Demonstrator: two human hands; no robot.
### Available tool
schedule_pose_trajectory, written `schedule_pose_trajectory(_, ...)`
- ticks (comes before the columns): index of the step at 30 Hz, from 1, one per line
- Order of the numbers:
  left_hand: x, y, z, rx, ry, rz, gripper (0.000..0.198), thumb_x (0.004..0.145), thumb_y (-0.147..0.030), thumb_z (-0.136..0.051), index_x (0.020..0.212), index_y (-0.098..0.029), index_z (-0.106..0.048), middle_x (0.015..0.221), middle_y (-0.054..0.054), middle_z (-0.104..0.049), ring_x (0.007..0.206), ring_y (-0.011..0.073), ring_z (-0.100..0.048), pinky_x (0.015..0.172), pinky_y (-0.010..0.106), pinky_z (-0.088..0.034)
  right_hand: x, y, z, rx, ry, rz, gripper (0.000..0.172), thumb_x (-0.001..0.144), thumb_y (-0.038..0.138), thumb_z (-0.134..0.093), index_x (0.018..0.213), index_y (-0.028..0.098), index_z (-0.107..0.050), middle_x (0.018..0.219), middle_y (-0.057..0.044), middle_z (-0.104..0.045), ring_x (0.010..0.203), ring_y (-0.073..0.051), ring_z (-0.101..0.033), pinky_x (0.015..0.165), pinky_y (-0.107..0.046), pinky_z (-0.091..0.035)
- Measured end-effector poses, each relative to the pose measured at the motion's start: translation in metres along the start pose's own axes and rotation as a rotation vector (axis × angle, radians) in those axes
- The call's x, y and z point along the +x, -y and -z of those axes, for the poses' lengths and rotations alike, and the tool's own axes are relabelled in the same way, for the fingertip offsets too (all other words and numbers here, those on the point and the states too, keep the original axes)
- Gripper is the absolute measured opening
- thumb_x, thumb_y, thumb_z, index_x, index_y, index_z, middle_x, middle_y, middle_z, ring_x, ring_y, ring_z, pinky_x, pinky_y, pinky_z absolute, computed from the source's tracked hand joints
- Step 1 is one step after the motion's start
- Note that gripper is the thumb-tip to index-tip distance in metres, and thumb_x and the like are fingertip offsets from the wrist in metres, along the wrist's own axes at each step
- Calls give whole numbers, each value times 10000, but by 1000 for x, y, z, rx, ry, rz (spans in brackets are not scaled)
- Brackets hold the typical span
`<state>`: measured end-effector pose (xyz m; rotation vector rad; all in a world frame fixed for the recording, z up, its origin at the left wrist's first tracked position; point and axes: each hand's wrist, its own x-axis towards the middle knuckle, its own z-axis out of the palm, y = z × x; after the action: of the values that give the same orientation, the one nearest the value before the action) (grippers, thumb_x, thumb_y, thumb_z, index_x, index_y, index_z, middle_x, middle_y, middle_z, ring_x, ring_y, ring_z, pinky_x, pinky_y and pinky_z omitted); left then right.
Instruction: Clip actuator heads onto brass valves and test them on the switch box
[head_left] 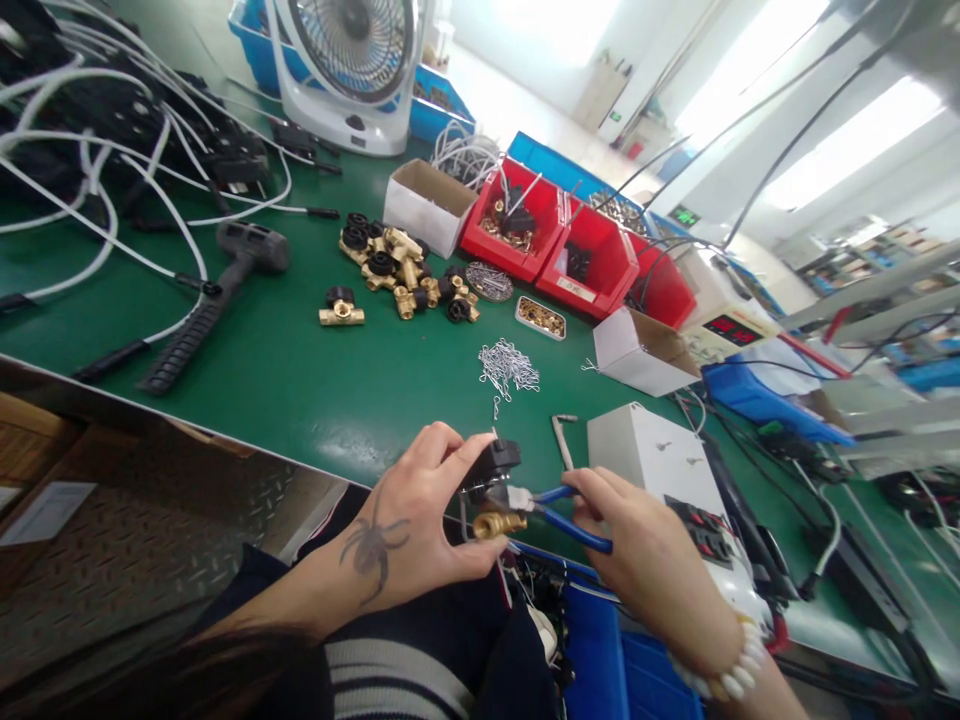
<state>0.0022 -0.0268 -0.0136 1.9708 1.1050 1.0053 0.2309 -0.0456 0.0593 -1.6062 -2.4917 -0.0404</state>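
Near the front edge of the green bench, my left hand (420,510) grips a brass valve (491,524) with a black housing (495,465) on top. Blue-handled pliers (574,525) are in my right hand (637,530), their metal jaws against the valve between the black part and the brass. Exactly what the jaws bite on is hidden. Just beyond my hands lies a heap of small bent wire clips (508,368). Farther off sits a pile of brass valves with black knobs (401,265), and one valve (341,308) stands apart from it.
A black hammer (225,290) and tangled white cables (112,160) occupy the left. A white fan (352,70) stands behind. Red bins (517,225), a small tray of brass bits (541,318) and white boxes (645,350) line the back. To the right is a white device (645,455).
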Motion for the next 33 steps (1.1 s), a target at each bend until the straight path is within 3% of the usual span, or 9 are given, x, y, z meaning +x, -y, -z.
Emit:
schedule_pose_trajectory(5,0,0,0,-4,-16,-14,646,744,-284,-696,1350,-123,-541,1063,67,-533,954,201,-586,843,343,-583,-3,0,6,93,-349,-260,111,889,177,-558,984,228,-587,815,-10,-661,640,-142,-617,595,-239,-469)
schedule_pose_trajectory(11,-1,0,-1,12,-3,-2,641,751,-303,-698,1352,-170,-520,1092,74,-540,987,223,-593,863,381,-587,2,3,2,32,33,-88,192,844,110,-460,878,198,-628,682,-24,-635,551,-170,-596,525,-274,-433)
schedule_pose_trajectory(15,-1,1,-2,-1,-10,-4,639,753,-297,-697,1356,-189,-512,1082,69,-541,976,227,-591,846,384,-589,-4,4,9,129,-352,-268,91,896,208,-577,976,226,-617,830,-19,-677,640,-156,-627,592,-262,-476)
schedule_pose_trajectory(17,-1,1,-2,0,-12,-3,636,756,-296,-693,1356,-188,-512,1078,68,-541,973,227,-591,841,383,-589,-6,5,6,142,-440,-292,86,889,201,-583,967,227,-608,823,-17,-674,626,-153,-617,577,-262,-468)
schedule_pose_trajectory(22,-1,2,-3,27,-10,-28,640,750,-291,-690,1351,-153,-518,1084,81,-538,978,226,-586,852,379,-591,-3,4,-3,138,38,-135,186,866,112,-468,881,202,-629,704,-19,-665,567,-161,-625,521,-261,-457)
schedule_pose_trajectory(27,0,3,-4,15,-10,-39,648,753,-291,-701,1359,-162,-509,1074,72,-534,967,218,-582,844,372,-593,-7,2,-1,148,-382,-301,83,898,183,-561,957,223,-604,812,-18,-671,662,-156,-625,607,-257,-473)
schedule_pose_trajectory(28,0,3,-4,17,-12,-32,643,758,-289,-697,1358,-157,-509,1081,75,-532,978,219,-580,851,374,-592,-8,2,-3,131,-355,-294,93,890,166,-552,943,221,-606,803,-19,-670,647,-158,-617,599,-263,-465)
schedule_pose_trajectory(31,0,1,-3,23,-14,-19,638,755,-288,-692,1350,-147,-513,1088,80,-533,991,222,-582,866,382,-591,-7,4,-4,90,0,-194,183,846,102,-481,874,208,-628,730,-26,-668,584,-169,-607,550,-279,-439)
schedule_pose_trajectory(33,0,0,-3,13,-12,-14,634,751,-289,-692,1345,-162,-513,1079,76,-535,979,222,-586,857,383,-593,-6,4,0,120,50,-184,184,863,119,-475,883,209,-634,735,-28,-670,604,-173,-623,561,-280,-457)
